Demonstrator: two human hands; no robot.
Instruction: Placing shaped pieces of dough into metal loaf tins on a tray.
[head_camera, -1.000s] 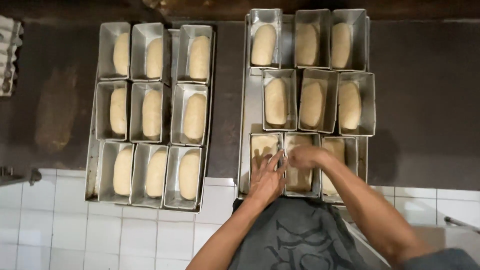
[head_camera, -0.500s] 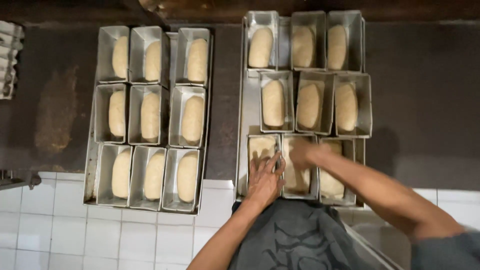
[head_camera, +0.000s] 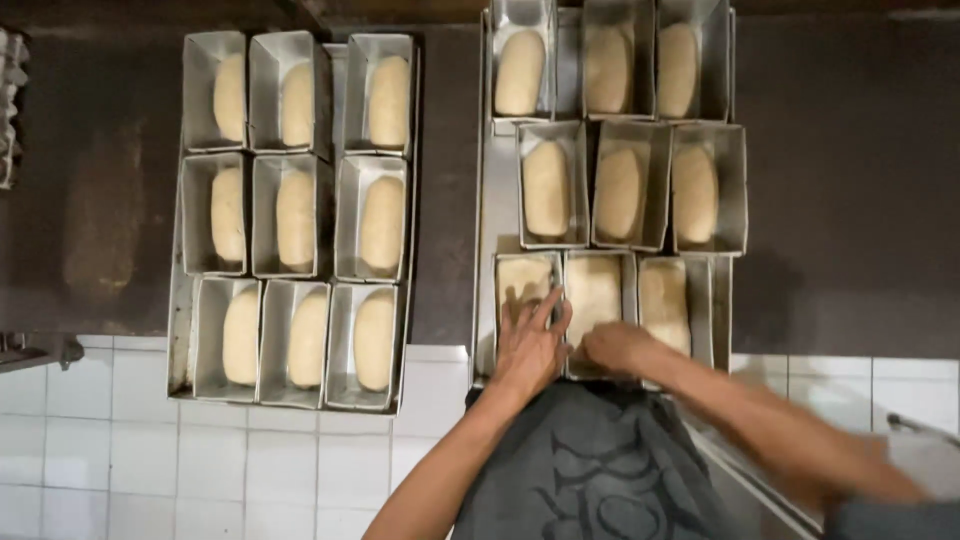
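The left hand (head_camera: 528, 345) lies flat, fingers spread, grasping nothing, on the dough in the near-left loaf tin (head_camera: 524, 290), covering its lower end. The right hand (head_camera: 615, 348), blurred, rests at the middle tin (head_camera: 595, 300); its grip cannot be made out. The tray (head_camera: 487, 250) reaches past the surface (head_camera: 850, 180) edge.

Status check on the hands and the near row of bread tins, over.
Left hand flat on dough in near-left tin. Right hand at middle tin front edge. Nothing blocking.
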